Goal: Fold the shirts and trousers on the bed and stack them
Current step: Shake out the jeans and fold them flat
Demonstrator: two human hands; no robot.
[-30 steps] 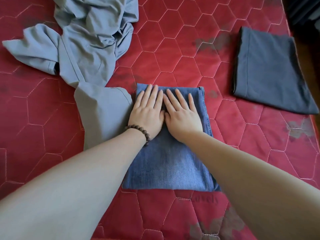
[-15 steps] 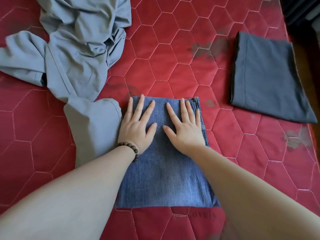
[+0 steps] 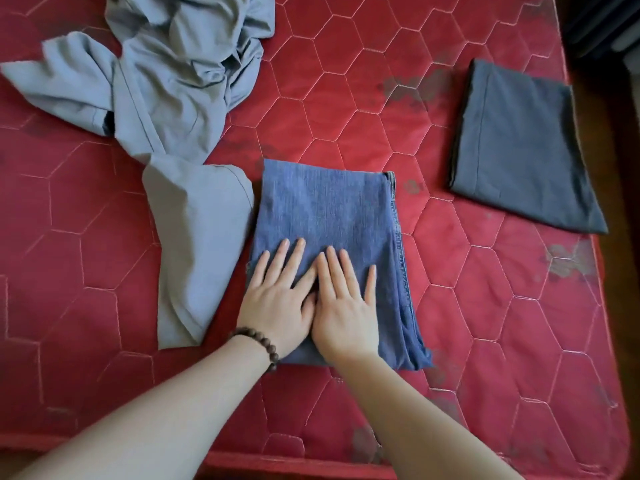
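Folded blue jeans (image 3: 329, 216) lie as a neat rectangle in the middle of the red quilted bed (image 3: 485, 306). My left hand (image 3: 277, 299), with a bead bracelet on the wrist, and my right hand (image 3: 346, 306) press flat side by side on the near half of the jeans, fingers spread, holding nothing. A crumpled light grey garment (image 3: 173, 84) sprawls at the upper left, one leg or sleeve reaching down beside the jeans. A folded dark grey garment (image 3: 519, 147) lies flat at the upper right.
The bed's near edge (image 3: 311, 465) runs along the bottom and its right edge (image 3: 602, 271) borders a dark floor. Bare red mattress shows between the jeans and the dark folded garment.
Both hands have slid from the far end of the jeans toward me, onto the near half, and drawn together. The view has pulled back and shows more of the bed.
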